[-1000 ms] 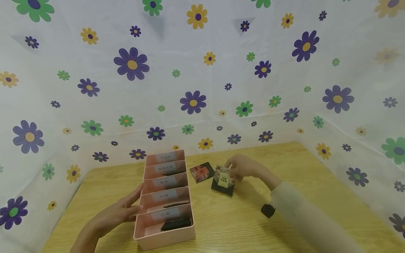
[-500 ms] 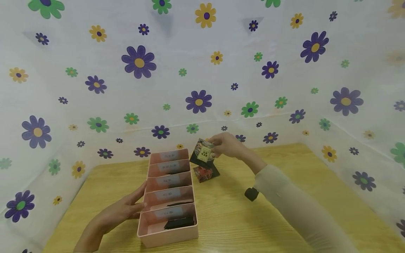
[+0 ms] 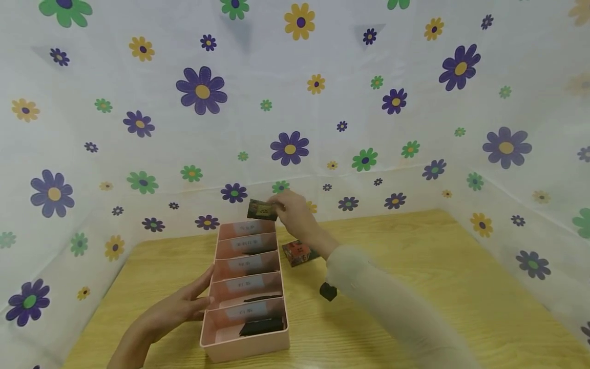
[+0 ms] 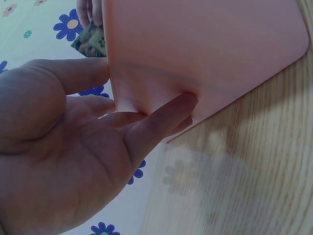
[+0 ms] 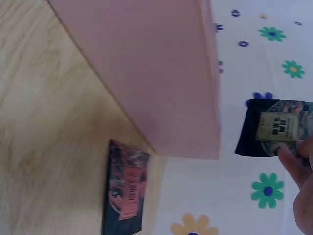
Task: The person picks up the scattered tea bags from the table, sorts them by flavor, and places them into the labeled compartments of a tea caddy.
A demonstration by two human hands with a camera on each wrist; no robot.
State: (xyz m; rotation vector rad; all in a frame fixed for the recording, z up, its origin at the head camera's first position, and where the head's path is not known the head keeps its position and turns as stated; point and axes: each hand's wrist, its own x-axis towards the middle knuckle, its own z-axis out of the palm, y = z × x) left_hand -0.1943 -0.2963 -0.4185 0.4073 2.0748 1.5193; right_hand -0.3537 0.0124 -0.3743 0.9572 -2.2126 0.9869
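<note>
A small dark packet with a yellow-green label [image 3: 260, 209] is pinched between the thumb and fingers of my right hand [image 3: 297, 218], raised over the far end of a pink divided box [image 3: 246, 350]. Its printed front shows in the right wrist view, beyond the edge of the box. My left hand [image 3: 177, 307] rests against the box's left side, its fingers [image 4: 164, 117] pressing the outer wall. Dark packets [image 3: 262, 326] lie in the nearest compartment, and dark edges show in two others. A red-labelled packet [image 5: 129, 188] lies on the table right of the box.
White labels [image 3: 246, 311] with print mark the compartments. Wood-grain table [image 3: 392, 256] extends to the right. A white flowered sheet [image 3: 341, 102] rises behind and at both sides. A small black block [image 3: 328, 291] hangs under the right sleeve.
My right hand has carried the yellow-green-labelled packet up and left, from beside the red-labelled packet to over the box's far end. The left hand has stayed against the box.
</note>
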